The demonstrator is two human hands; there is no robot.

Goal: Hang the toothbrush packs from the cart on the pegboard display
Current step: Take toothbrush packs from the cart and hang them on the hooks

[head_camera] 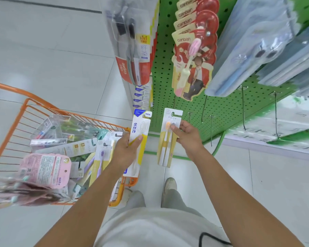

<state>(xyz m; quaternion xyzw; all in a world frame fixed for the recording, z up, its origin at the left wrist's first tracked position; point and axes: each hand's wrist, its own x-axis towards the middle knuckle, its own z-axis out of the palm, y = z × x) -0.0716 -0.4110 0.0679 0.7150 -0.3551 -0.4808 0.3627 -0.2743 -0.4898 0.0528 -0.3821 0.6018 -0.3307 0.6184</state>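
My left hand (127, 150) grips a white and yellow toothbrush pack (139, 132) marked FROG, held upright beside the cart. My right hand (187, 136) pinches a yellow two-brush pack (166, 145) near its top, just in front of the green pegboard (168, 90). That pack's hang hole sits close to the low bare metal hooks (210, 122). The orange wire cart (25, 114) at the left holds several more toothbrush packs (64, 148).
Colgate packs (132, 50) hang at the pegboard's left edge, red canban packs (194, 50) in the middle and clear blue packs (253, 47) at the right. Long bare hooks (242, 107) stick out lower right. My shoes (169, 186) stand on the tiled floor.
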